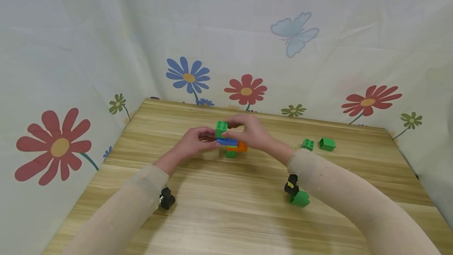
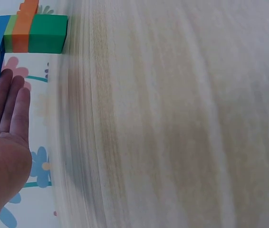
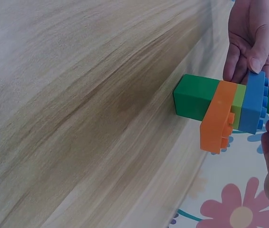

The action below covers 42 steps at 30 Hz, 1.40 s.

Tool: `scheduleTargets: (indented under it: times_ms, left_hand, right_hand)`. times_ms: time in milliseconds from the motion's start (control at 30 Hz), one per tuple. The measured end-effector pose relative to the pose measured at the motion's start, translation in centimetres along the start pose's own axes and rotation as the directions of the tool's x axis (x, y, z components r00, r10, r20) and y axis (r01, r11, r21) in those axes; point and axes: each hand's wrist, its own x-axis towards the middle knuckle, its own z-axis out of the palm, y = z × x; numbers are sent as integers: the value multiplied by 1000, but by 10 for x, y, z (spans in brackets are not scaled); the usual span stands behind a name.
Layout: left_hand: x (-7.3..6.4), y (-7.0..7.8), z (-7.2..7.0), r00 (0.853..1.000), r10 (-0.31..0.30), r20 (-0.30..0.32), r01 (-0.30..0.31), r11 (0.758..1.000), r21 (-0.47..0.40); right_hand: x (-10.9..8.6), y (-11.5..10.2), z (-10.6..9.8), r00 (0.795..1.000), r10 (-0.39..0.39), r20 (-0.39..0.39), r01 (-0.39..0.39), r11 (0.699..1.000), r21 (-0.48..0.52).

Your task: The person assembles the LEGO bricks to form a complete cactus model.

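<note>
A stack of toy building bricks stands near the middle of the table. From the bottom it has a green brick (image 3: 196, 97), an orange brick (image 3: 215, 116), a thin light green brick (image 3: 239, 102) and a blue brick (image 1: 227, 142). My left hand (image 1: 192, 143) pinches the left end of the blue brick, thumb on its near side and fingers behind. Another green brick (image 1: 221, 129), studs up, is held between the thumb and fingers of my right hand (image 1: 249, 132). It sits right over the left part of the blue brick, close to its studs in the right wrist view.
Two loose green bricks, one studs up (image 1: 308, 144) and one on its side (image 1: 327, 144), lie at the right on the wooden table (image 1: 212, 215). Nearer, one more green brick (image 1: 301, 198) lies beside the right forearm. A flowered curtain (image 1: 219, 30) encloses the back and sides.
</note>
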Motion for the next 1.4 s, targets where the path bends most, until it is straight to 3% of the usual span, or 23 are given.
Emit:
scheduleTargets:
  times_ms: [1400]
  left_hand:
    - [1, -1, 1, 1000, 12, -11, -12, 1000, 17]
  right_hand:
    - [7, -1, 6, 998, -60, 13, 60, 998, -22]
